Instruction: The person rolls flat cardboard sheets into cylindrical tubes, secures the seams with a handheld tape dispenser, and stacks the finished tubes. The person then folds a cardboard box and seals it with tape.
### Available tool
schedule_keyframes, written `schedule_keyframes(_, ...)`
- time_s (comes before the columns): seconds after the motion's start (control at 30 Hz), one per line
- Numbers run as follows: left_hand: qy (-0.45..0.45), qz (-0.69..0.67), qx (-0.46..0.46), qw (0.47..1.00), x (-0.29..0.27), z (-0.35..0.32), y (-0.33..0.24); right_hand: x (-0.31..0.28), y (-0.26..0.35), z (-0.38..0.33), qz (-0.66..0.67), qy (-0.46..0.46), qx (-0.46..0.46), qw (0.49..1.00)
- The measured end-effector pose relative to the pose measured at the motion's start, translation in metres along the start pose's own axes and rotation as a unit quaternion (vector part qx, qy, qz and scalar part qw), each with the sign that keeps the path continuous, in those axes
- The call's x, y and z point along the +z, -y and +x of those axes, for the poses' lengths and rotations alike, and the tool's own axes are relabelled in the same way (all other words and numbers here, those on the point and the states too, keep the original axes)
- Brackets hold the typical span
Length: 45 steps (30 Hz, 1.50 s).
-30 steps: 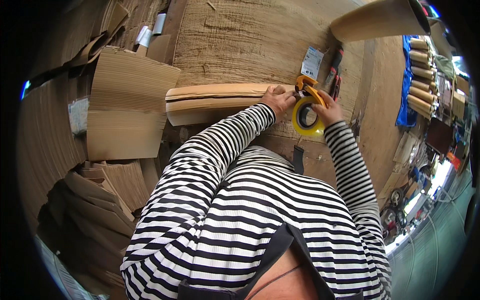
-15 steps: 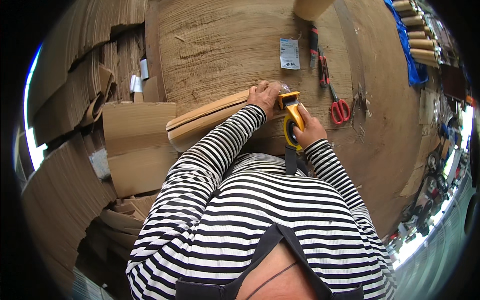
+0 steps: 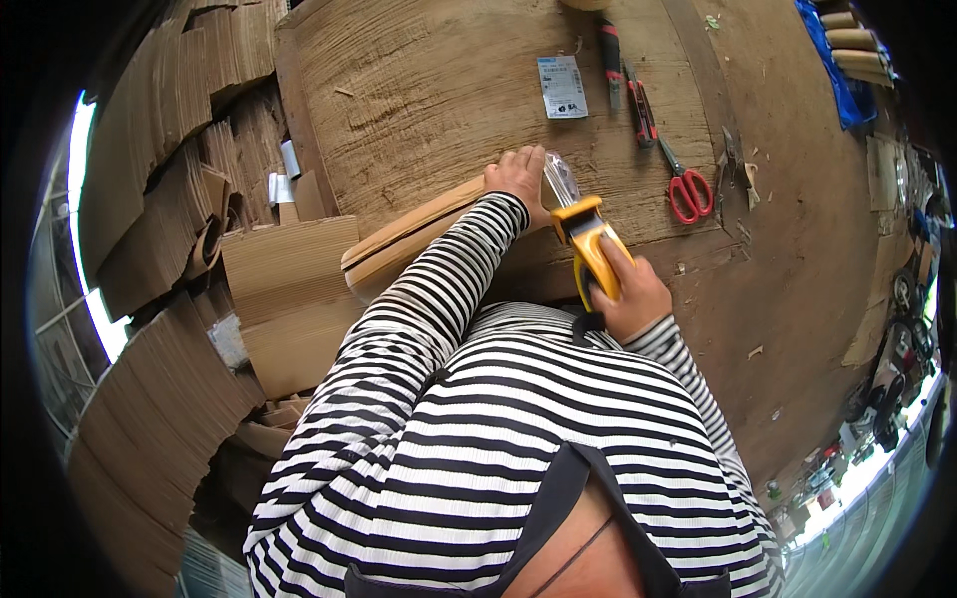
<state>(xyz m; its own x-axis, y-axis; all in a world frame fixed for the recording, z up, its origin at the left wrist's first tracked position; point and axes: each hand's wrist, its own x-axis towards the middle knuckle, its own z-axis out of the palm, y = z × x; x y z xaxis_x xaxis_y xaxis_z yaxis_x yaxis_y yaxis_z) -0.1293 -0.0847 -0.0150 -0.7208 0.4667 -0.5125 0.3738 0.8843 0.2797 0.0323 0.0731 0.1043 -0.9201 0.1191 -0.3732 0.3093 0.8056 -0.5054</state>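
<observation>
Tape dispenser [image 3: 590,251]: yellow-handled, clear tape at its front end, being gripped by the closed right hand [image 3: 630,297].
Folded cardboard [image 3: 419,231]: tan, flattened, being pressed down by the left hand [image 3: 520,174], fingers laid flat on it.
Red scissors [image 3: 686,187]: lying beyond the right hand.

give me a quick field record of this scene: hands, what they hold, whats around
left hand: pressed flat on the end of a folded cardboard piece
right hand: closed on the yellow tape dispenser
surface: wooden board
nearby: red scissors, small paper label
left side: stacked corrugated cardboard
</observation>
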Motion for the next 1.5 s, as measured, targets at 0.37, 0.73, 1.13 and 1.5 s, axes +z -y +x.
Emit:
schedule_keyframes(0.37, 0.112, -0.09, 0.059, 0.988, -0.012, 0.053, 0.04, 0.07, -0.061, 0.012, -0.03, 0.011, 0.01, 0.999)
schedule_keyframes(0.73, -0.03, -0.032, 0.091, 0.995, -0.039, 0.058, 0.062, 0.041, 0.007, 0.115, -0.005, -0.002, 0.023, 1.0)
schedule_keyframes(1.13, -0.032, 0.036, -0.041, 0.998, -0.054, 0.057, 0.043, 0.015, -0.031, 0.046, 0.052, -0.022, -0.014, 0.998)
schedule_keyframes(1.5, 0.085, -0.225, 0.02, 0.97, -0.077, 0.156, 0.161, 0.074, -0.01, 0.173, 0.008, -0.004, -0.028, 1.0)
